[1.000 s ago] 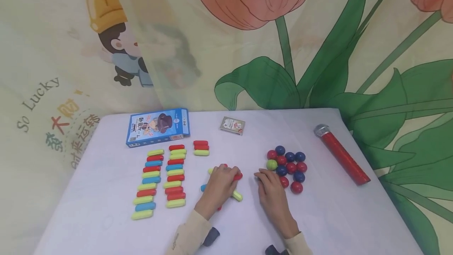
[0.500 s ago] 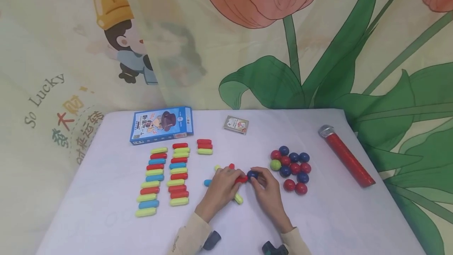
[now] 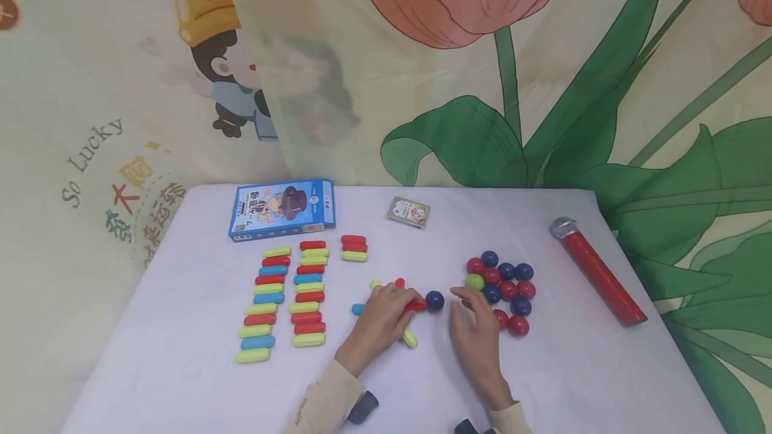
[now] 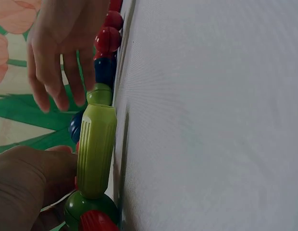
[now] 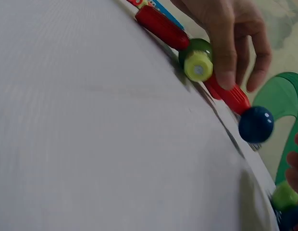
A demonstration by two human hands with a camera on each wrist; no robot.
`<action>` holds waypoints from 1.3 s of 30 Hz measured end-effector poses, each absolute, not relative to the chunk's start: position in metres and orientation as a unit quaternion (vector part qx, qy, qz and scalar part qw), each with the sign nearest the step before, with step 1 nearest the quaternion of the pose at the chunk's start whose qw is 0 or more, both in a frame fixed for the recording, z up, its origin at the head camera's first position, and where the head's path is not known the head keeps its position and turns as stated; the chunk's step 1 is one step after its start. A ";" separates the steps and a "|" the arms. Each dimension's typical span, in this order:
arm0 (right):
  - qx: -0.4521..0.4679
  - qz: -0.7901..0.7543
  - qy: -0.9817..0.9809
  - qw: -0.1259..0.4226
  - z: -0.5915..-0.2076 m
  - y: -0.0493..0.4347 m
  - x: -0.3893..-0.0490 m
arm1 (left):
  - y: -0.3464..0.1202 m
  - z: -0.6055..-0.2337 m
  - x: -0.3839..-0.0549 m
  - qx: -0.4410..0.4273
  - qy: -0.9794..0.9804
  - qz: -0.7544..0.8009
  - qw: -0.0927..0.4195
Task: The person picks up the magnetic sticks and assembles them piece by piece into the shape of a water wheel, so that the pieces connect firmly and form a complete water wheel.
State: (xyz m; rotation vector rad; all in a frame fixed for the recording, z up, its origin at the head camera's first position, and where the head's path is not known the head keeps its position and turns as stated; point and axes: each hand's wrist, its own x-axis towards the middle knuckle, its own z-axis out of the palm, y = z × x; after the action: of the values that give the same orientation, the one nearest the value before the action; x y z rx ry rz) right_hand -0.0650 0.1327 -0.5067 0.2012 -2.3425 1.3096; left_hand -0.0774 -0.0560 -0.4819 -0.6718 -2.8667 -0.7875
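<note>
My left hand (image 3: 384, 311) pinches a red stick (image 5: 234, 100) that sticks out from a dark green ball (image 5: 195, 46). Yellow, red and blue sticks also radiate from that ball, and in the head view my hand covers most of it. On the red stick's outer end sits a dark blue ball (image 3: 435, 300), touching it. A yellow stick (image 4: 96, 151) points towards the wrist camera. Just right of the blue ball, my right hand (image 3: 476, 333) is apart from it, fingers loosely bent and holding nothing. Its fingertips are near a light green ball (image 3: 474, 282).
Red and blue balls (image 3: 517, 325) cluster at the right, beside a red tube with a silver head (image 3: 597, 270). Several coloured sticks (image 3: 258, 320) lie in columns at the left. A blue box (image 3: 281, 209) and a small card pack (image 3: 409, 211) lie at the back.
My right hand took a blue ball from the cluster and set it against the red stick's end. It has now let go and moved right. My left hand keeps holding the stick.
</note>
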 end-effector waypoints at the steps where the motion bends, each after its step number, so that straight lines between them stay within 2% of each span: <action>1: 0.070 0.469 -0.848 0.236 -0.506 0.137 -0.063 | -0.056 -0.482 -0.077 -0.219 -0.939 -0.260 0.043; 5: 0.052 0.442 -0.854 0.271 -0.506 0.153 -0.055 | -0.054 -0.481 -0.078 -0.215 -0.938 -0.271 0.032; 9: 0.015 0.387 -0.878 0.282 -0.505 0.163 -0.045 | -0.051 -0.481 -0.078 -0.221 -0.934 -0.280 0.027; 12: -0.004 0.337 -0.902 0.269 -0.503 0.166 -0.038 | -0.051 -0.481 -0.078 -0.214 -0.936 -0.276 0.036; 16: -0.003 0.296 -0.922 0.250 -0.503 0.165 -0.036 | -0.052 -0.483 -0.081 -0.171 -0.950 -0.252 0.073; 20: 0.010 0.277 -0.927 0.253 -0.503 0.164 -0.038 | -0.055 -0.483 -0.086 -0.125 -0.965 -0.213 0.086; 39: -0.014 0.214 -0.961 0.175 -0.494 0.163 -0.051 | -0.050 -0.466 -0.098 -0.064 -0.983 -0.172 0.021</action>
State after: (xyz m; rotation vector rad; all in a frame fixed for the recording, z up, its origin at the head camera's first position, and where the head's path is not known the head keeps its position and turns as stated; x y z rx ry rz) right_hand -0.0511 0.1630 -0.4941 -0.0383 -2.7224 0.6068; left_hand -0.0980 -0.0503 -0.4662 -0.1984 -3.0464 -0.5336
